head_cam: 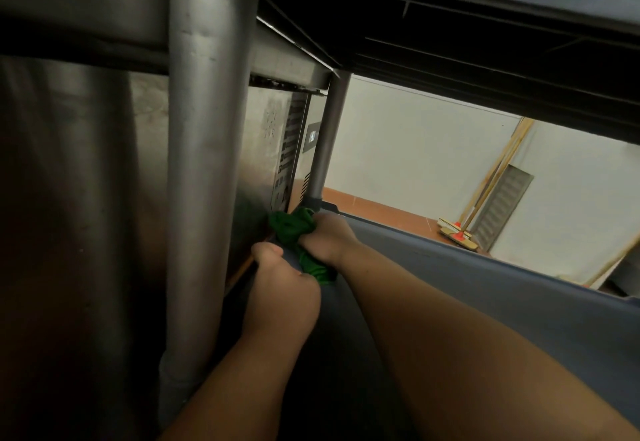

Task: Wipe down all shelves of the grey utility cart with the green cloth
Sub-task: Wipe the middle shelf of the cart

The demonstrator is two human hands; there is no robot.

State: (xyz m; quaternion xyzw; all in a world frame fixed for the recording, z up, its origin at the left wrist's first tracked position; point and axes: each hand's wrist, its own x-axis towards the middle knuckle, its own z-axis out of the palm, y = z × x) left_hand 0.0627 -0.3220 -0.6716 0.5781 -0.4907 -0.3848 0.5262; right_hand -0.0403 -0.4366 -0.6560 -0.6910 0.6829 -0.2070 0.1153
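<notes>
head view, tilted, under a cart: right hand (pixel 325 236) grips the bunched green cloth (pixel 294 229) at the far left corner of a grey shelf (pixel 485 295), beside the far post (pixel 329 142). left hand (pixel 284 288) curls over the shelf's left rim, just near of the cloth, and seems to catch its tail. the cloth runs near to far along that rim. the step likely goes best pressing into the corner, then drawing the cloth back along the rim. brooms (pixel 457 232) lean on the far wall.

Brooms (pixel 457 231) against wall (pixel 415 149)
</notes>
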